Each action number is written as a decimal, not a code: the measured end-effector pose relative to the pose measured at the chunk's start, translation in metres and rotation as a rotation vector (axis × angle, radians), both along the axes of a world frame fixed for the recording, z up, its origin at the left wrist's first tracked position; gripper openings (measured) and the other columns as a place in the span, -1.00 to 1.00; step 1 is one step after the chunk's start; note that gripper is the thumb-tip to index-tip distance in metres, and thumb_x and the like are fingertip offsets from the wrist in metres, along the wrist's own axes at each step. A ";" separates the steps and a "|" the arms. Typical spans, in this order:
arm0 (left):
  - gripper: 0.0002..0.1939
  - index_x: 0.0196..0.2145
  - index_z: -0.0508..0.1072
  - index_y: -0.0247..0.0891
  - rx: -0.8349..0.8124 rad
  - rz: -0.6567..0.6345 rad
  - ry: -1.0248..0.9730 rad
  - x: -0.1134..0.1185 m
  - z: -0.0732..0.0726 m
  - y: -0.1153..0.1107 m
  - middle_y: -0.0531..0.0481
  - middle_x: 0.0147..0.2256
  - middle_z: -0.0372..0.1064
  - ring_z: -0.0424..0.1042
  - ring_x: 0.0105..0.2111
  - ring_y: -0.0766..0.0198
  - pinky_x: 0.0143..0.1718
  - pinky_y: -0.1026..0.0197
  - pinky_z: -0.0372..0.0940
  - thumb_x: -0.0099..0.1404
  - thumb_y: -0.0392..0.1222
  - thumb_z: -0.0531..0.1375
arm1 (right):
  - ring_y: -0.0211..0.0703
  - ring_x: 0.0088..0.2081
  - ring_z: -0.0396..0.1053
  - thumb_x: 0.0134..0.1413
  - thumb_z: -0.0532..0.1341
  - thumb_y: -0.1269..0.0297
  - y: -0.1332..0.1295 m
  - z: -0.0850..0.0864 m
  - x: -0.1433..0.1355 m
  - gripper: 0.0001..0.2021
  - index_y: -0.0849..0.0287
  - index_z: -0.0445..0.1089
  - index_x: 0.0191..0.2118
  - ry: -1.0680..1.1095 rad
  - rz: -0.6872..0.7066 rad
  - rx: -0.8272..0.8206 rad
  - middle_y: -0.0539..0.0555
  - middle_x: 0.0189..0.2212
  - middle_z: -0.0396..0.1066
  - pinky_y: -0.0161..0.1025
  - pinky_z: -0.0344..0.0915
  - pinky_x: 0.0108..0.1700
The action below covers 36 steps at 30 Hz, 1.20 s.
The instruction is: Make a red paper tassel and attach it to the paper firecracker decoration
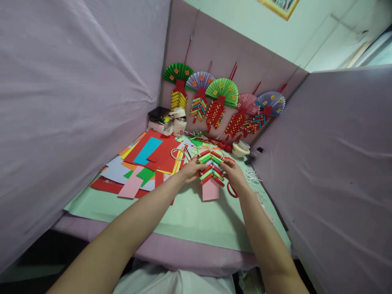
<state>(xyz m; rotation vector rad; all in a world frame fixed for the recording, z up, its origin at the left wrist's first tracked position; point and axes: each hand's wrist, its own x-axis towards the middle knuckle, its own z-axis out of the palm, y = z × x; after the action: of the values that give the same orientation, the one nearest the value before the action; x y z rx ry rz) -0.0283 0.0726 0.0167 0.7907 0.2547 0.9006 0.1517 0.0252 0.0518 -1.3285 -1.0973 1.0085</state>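
Observation:
A bundle of small rolled paper tubes [211, 168] in red, green and white, set in a slanted V pattern, is held over the table between both hands. My left hand [192, 169] grips its left side, and my right hand [232, 171] has closed on its right side. Just below the bundle, a pink paper piece [210, 191] lies on the pale green table cover. Red scissor handles [232, 190] show beside my right hand, partly hidden by it. A roll of tape [178, 154] is to the left, behind my left hand.
Coloured paper sheets [148, 150] cover the table's left. Behind them stand a white bottle [179, 122] and a black box [159, 112]. Fan decorations [222, 92] hang at the back. Bowls [240, 149] and paper scraps [252, 177] lie right; cloth-covered panels [324, 155] flank both sides.

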 end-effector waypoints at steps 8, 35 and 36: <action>-0.53 -0.09 0.33 -0.23 -0.061 0.036 -0.021 -0.001 -0.003 0.004 -0.07 -0.21 0.41 0.46 -0.30 0.24 -0.25 0.16 0.37 0.03 -0.42 0.31 | -0.20 -0.29 0.39 -0.22 0.37 0.08 -0.002 -0.005 -0.003 -0.63 0.12 0.36 -0.25 0.087 -0.005 0.043 0.00 -0.29 0.41 -0.31 0.37 -0.38; -0.52 -0.08 0.44 -0.25 -0.001 -0.103 0.002 -0.010 0.012 -0.013 -0.07 -0.28 0.47 0.46 -0.29 0.16 -0.18 0.12 0.33 -0.02 -0.35 0.34 | -0.13 -0.12 0.43 -0.17 0.39 0.22 -0.019 -0.015 -0.016 -0.62 0.09 0.42 -0.14 0.298 0.208 0.050 0.05 -0.11 0.46 -0.22 0.38 -0.06; -0.51 -0.08 0.44 -0.25 -0.004 -0.097 0.008 -0.009 0.012 -0.013 -0.06 -0.27 0.47 0.46 -0.29 0.17 -0.20 0.13 0.33 -0.02 -0.35 0.34 | -0.13 -0.13 0.43 -0.16 0.38 0.22 -0.018 -0.017 -0.016 -0.61 0.09 0.42 -0.13 0.305 0.206 0.057 0.04 -0.12 0.46 -0.22 0.38 -0.07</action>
<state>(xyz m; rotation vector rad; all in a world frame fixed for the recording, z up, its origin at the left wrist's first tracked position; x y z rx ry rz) -0.0377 0.0592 0.0286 0.7968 0.2228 0.8053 0.1356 0.0071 0.0350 -0.9905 -1.0334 1.2752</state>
